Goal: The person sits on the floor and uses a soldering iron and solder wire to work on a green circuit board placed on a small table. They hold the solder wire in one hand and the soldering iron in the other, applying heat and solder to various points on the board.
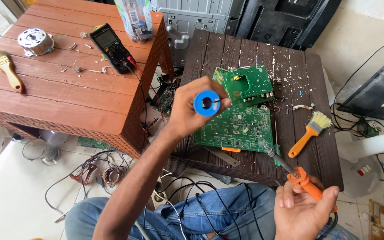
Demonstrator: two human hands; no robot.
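The left hand (187,109) is raised above the left edge of the dark brown surface (307,80). Its fingers (221,103) pinch a small blue spool (207,103) with a round hole in the middle; a thin wire end seems to cross the hole, but it is hard to make out. The right hand (300,206) is near the front edge of the same surface and its fingers are closed around the orange handle of a soldering iron (296,175). The metal tip of the iron touches the lower right corner of the big green circuit board (236,129), or is very near it; I cannot tell which. A smaller green board (249,84) lies partly over the big one, toward the back edge. An orange brush (309,131) with pale bristles lies near the right edge.

On the red-brown surface (59,93) to the left, a clear plastic bottle (134,18) with a colourful label stands at the back right corner; its top is cut off by the picture, and what is inside cannot be seen. Beside it lies a black multimeter (112,48) with a grey screen. A round metal motor part (34,41) sits near the back left corner, and a wooden brush (6,69) lies at the left edge.

Black cables (201,200) cross the person's blue jeans (227,209). Under the surfaces, wires and small parts lie mixed on the floor and are hard to tell apart.
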